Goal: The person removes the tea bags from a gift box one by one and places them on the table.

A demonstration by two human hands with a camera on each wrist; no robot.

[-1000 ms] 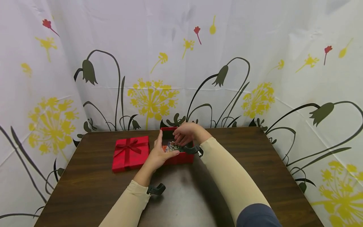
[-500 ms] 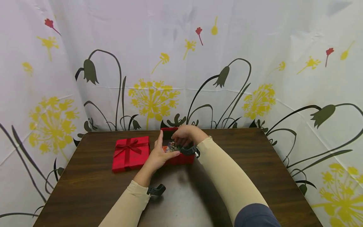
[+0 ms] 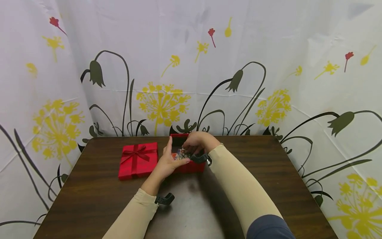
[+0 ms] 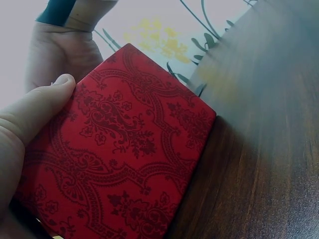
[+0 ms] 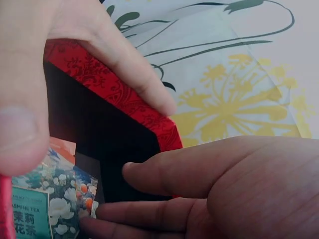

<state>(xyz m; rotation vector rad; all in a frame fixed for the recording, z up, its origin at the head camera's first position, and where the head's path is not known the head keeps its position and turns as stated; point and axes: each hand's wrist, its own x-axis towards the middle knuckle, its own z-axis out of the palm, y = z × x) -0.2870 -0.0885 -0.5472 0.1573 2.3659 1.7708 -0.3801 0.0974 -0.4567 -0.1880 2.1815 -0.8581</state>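
Note:
A red gift box (image 3: 191, 167) without its lid stands near the table's back edge. My left hand (image 3: 166, 163) grips its left side, thumb along the front rim and fingers along the left wall. The patterned red outside of the box (image 4: 119, 144) fills much of the left wrist view. Inside lie tea packets with printed flowers (image 5: 62, 199); one carries a green jasmine tea label (image 5: 31, 211). My right hand (image 3: 197, 142) reaches into the box from the right. Its straight fingers touch the edge of the packets, with the thumb held apart above them.
The red lid (image 3: 138, 160) with a dark red ribbon bow lies left of the box on the brown wooden table (image 3: 98, 186). A white curtain (image 3: 179, 43) with printed flowers hangs behind the table's back edge.
My right hand has shifted slightly inside the box, its wrist a little further left. My left hand holds the box in the same spot, and the lid has not moved.

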